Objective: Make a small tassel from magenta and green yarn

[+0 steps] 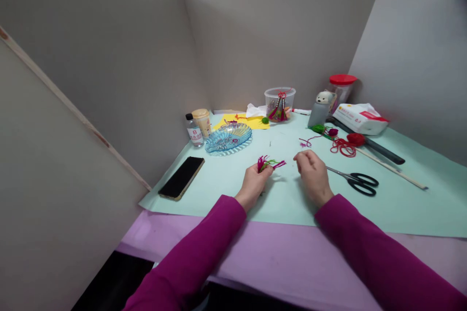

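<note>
My left hand (254, 182) is closed round a small bundle of magenta and green yarn (268, 163), whose loose ends stick up and out past the thumb. To its right, my right hand (312, 172) hovers over the pale green sheet with fingers curled and tips pressed together. Whatever those fingertips may pinch is too small to make out. Just right of that hand lie black-handled scissors (359, 182), their blades partly hidden behind it. Beyond the fingers there is a short snip of magenta yarn (308, 142).
A phone (182, 178) and a blue glass dish (229, 140) of beads are on the left, near a bottle (194, 131) and cup (202, 121). A clear tub (279, 104) stands behind. Red yarn (345, 147), a stick (392, 170) and a tissue pack (361, 118) lie right. Grey partitions surround the table.
</note>
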The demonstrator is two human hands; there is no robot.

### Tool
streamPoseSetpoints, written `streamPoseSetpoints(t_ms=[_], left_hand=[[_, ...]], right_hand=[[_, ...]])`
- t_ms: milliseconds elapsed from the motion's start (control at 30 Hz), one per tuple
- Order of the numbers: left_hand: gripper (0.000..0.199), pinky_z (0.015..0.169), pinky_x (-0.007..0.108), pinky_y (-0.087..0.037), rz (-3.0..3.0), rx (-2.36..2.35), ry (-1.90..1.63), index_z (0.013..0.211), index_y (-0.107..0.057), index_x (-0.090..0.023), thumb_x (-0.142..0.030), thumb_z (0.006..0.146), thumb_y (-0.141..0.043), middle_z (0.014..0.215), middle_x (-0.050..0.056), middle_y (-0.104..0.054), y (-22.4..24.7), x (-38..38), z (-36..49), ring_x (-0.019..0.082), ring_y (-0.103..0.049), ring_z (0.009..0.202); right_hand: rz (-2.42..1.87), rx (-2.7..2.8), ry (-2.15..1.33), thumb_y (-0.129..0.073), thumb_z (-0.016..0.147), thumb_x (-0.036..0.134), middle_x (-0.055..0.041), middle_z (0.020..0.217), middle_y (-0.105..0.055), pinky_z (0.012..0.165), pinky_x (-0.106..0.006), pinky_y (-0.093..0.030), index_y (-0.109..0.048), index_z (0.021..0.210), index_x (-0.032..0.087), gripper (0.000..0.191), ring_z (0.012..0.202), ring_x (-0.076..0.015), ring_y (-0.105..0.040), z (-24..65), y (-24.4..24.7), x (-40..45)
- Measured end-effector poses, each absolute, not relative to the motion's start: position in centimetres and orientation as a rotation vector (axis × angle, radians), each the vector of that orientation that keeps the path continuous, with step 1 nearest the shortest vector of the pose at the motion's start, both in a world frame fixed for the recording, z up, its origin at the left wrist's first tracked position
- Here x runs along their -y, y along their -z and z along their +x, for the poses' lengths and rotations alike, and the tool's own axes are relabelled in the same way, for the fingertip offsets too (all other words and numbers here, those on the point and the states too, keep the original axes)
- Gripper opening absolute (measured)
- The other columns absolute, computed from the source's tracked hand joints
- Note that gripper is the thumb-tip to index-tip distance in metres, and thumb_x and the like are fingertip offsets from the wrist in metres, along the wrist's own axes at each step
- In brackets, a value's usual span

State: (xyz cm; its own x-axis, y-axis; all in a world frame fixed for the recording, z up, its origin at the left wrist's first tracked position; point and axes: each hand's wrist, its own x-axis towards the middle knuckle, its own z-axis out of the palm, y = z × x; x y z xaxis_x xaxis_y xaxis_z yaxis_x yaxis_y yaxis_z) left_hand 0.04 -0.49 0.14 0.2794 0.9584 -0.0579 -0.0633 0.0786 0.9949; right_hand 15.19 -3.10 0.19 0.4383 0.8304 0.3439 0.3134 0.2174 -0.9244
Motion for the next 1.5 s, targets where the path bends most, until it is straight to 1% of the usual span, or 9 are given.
streamPoseSetpoints(t_ms=[67,133,233,300,633,833,1033,1233,1500], left_hand=[[0.029,0.039,0.021,-0.017,1.202,-0.974,-1.018,0.076,-0.051,-0.016,-0.041,0.072,-0.067,0.050,-0.009,-0.031,-0.1,0.3,0.2,0.004,-0.022,0.040],[0.029,0.039,0.021,-0.017,1.180,-0.965,-1.036,0.077,-0.050,-0.017,-0.041,0.072,-0.066,0.049,-0.009,-0.030,-0.1,0.2,0.4,0.005,-0.022,0.039],[0.029,0.038,0.020,-0.016,1.157,-0.955,-1.030,0.075,-0.048,-0.017,-0.039,0.072,-0.066,0.048,-0.009,-0.029,0.0,0.1,0.6,0.004,-0.021,0.039],[0.029,0.038,0.020,-0.016,1.157,-0.960,-1.027,0.075,-0.048,-0.017,-0.039,0.072,-0.067,0.048,-0.009,-0.029,0.0,0.1,0.6,0.004,-0.021,0.039],[0.028,0.038,0.020,-0.016,1.144,-0.950,-1.044,0.076,-0.047,-0.017,-0.036,0.072,-0.067,0.049,-0.009,-0.029,0.0,0.1,0.6,0.004,-0.022,0.039],[0.023,0.037,0.019,-0.017,1.150,-0.961,-1.046,0.075,-0.047,-0.017,-0.032,0.074,-0.064,0.049,-0.009,-0.029,0.1,0.1,0.6,0.004,-0.021,0.039],[0.021,0.036,0.019,-0.017,1.162,-0.938,-1.038,0.077,-0.047,-0.017,-0.030,0.074,-0.064,0.050,-0.009,-0.029,0.0,0.1,0.6,0.004,-0.021,0.038],[0.022,0.036,0.019,-0.018,1.173,-0.962,-1.036,0.075,-0.046,-0.017,-0.031,0.074,-0.064,0.050,-0.009,-0.029,0.1,0.0,0.6,0.004,-0.022,0.039],[0.023,0.037,0.020,-0.017,1.167,-0.963,-1.021,0.076,-0.048,-0.016,-0.032,0.073,-0.066,0.052,-0.008,-0.031,-0.2,0.2,0.6,0.004,-0.022,0.039]], right_hand=[[-1.380,1.352,-0.283,-0.046,0.084,0.038,0.0032,0.060,-0.048,0.056,-0.025,-0.035,-0.053,0.071,0.020,0.024,0.056,-0.0110,-0.043,14.4,0.0,3.4],[-1.351,1.539,-0.189,-0.045,0.085,0.032,0.0009,0.066,-0.055,0.063,-0.026,-0.037,-0.055,0.071,0.020,0.022,0.063,-0.0125,-0.048,13.7,0.4,3.6],[-1.362,1.664,-0.119,-0.042,0.085,0.028,-0.0026,0.075,-0.061,0.068,-0.026,-0.039,-0.057,0.075,0.020,0.020,0.070,-0.0150,-0.053,13.2,1.1,3.4],[-1.386,1.680,-0.094,-0.041,0.085,0.026,-0.0034,0.076,-0.062,0.069,-0.027,-0.039,-0.058,0.076,0.020,0.020,0.071,-0.0159,-0.055,13.1,1.4,3.3],[-1.440,1.710,-0.056,-0.042,0.084,0.023,-0.0018,0.073,-0.059,0.067,-0.025,-0.037,-0.055,0.073,0.020,0.017,0.068,-0.0144,-0.052,13.3,1.4,3.4],[-1.457,1.719,-0.042,-0.042,0.084,0.024,-0.0018,0.071,-0.059,0.065,-0.025,-0.035,-0.054,0.072,0.020,0.017,0.066,-0.0144,-0.051,13.3,1.4,3.4],[-1.489,1.730,-0.032,-0.043,0.085,0.024,-0.0019,0.073,-0.060,0.066,-0.026,-0.036,-0.055,0.073,0.020,0.017,0.068,-0.0151,-0.053,13.4,1.8,3.3],[-1.496,1.736,0.014,-0.041,0.088,0.026,-0.0043,0.080,-0.062,0.066,-0.026,-0.037,-0.056,0.079,0.020,0.019,0.075,-0.0166,-0.056,13.4,2.2,3.1],[-1.543,1.680,0.051,-0.040,0.089,0.029,-0.0039,0.078,-0.060,0.065,-0.026,-0.035,-0.054,0.079,0.020,0.020,0.073,-0.0163,-0.054,13.7,2.3,2.9]])
